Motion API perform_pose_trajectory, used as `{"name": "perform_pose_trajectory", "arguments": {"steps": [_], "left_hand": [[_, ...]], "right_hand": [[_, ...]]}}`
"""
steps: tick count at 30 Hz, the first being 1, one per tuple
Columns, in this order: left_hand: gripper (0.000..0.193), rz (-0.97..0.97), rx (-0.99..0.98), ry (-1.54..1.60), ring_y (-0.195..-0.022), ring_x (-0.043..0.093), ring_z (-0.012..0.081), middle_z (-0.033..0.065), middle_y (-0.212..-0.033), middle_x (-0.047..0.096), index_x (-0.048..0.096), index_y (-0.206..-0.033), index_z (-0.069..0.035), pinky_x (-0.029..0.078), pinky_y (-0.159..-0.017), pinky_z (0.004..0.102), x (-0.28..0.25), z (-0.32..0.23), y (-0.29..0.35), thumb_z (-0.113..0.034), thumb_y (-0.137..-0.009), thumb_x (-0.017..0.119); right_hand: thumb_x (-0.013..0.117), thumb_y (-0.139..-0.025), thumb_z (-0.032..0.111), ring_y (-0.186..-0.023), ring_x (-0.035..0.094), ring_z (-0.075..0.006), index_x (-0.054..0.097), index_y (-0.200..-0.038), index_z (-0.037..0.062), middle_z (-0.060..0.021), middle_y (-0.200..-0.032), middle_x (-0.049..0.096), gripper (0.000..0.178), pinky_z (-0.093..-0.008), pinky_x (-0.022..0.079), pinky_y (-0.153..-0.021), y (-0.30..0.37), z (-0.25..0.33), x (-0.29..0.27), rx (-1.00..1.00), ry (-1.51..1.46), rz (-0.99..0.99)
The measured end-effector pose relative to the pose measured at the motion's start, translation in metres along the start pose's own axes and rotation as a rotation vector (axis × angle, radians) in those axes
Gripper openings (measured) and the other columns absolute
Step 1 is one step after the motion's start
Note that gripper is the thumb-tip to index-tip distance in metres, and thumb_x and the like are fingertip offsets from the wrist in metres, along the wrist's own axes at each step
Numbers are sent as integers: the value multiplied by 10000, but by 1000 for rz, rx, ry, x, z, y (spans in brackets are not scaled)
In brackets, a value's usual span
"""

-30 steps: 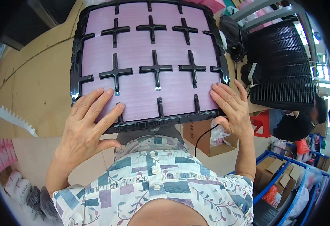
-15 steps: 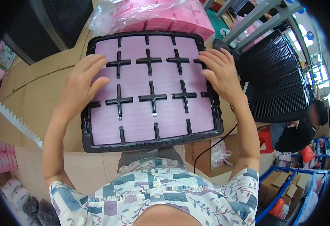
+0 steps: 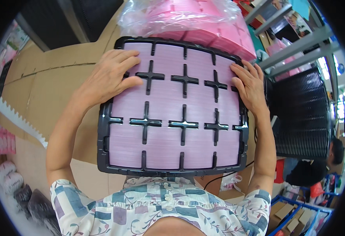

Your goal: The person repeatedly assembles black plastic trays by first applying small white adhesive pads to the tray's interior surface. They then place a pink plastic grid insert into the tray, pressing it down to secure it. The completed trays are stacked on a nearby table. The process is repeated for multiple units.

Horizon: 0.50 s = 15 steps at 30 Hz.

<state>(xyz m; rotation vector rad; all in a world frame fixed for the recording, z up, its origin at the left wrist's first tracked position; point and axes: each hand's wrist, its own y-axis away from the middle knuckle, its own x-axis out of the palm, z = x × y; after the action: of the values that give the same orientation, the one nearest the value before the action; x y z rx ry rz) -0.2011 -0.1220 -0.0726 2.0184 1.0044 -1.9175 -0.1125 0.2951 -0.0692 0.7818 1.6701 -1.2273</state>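
Note:
A black plastic tray [image 3: 172, 172] with raised cross-shaped dividers lies in front of me. A pale pink foam sheet [image 3: 162, 145] lies within its rim, and the dividers show through slots in it. On the far left part of the sheet rests my left hand [image 3: 111, 74], fingers bent slightly and thumb apart. Across from it, my right hand [image 3: 251, 86] lies over the right rim, its fingertips on the foam edge. Both hands are open and grasp nothing that I can see. The tray's underside is hidden.
Behind the tray stands a stack of pink foam sheets [image 3: 223, 35], partly under clear plastic film [image 3: 172, 19]. Brown cardboard [image 3: 50, 94] covers the surface at left. Black stacked trays [image 3: 298, 114] and a grey metal frame [image 3: 302, 57] are on the right, with a person [image 3: 310, 171] beyond.
The view has shifted, so tray and background appear farther right and lower. The tray looks turned slightly clockwise. Both hands stay at its far sides on the foam.

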Motion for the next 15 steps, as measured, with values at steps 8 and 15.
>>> {"name": "perform_pose_trajectory", "arguments": {"steps": [8,15], "left_hand": [[469,-44,-28,-32,-1229,503,325,124,-1327,612,637,-1195,-4,382,-1091,444,3,8,-11,-411,-972,569],[405,-129,-240,638,-1163,565,302,110,-1233,664,668,-1174,-14,368,-1104,411,4,38,-16,-352,-1022,506]], "right_hand": [[625,-939,409,-1301,503,-302,676,-1224,42,-89,-1296,656,467,-492,273,-1170,-7,0,-10,-68,-9,79],[576,-977,291,-1322,492,-308,658,-1234,66,-106,-1275,657,352,-449,298,-1139,-4,-17,-5,47,-359,45]]}}
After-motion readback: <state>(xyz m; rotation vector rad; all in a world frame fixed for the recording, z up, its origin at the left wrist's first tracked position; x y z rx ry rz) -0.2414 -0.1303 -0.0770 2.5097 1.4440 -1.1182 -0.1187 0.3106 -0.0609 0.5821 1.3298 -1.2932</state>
